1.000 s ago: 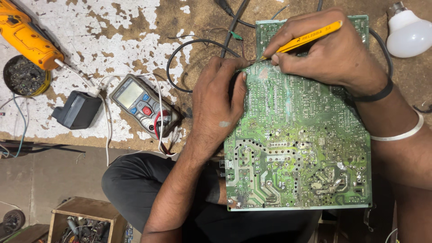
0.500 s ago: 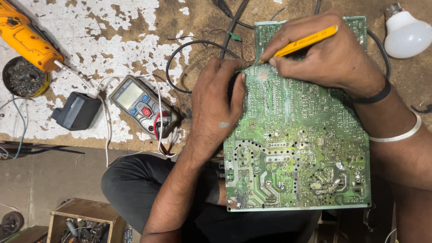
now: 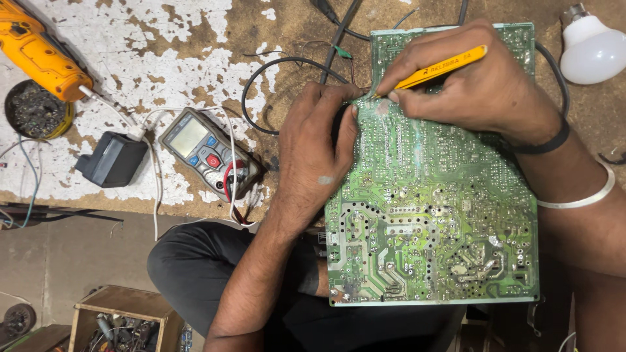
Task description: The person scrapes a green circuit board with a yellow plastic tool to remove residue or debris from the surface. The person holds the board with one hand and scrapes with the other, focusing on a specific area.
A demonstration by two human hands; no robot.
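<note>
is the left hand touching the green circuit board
Touching. The head view shows the left hand lying along the left edge of the green circuit board, its fingers overlapping the board with no gap.

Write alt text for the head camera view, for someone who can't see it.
Two hands work on a green circuit board, solder side up: the right hand presses a yellow-handled tool to its upper left edge, the left hand steadying the board. A multimeter and white bulb lie nearby.
</note>
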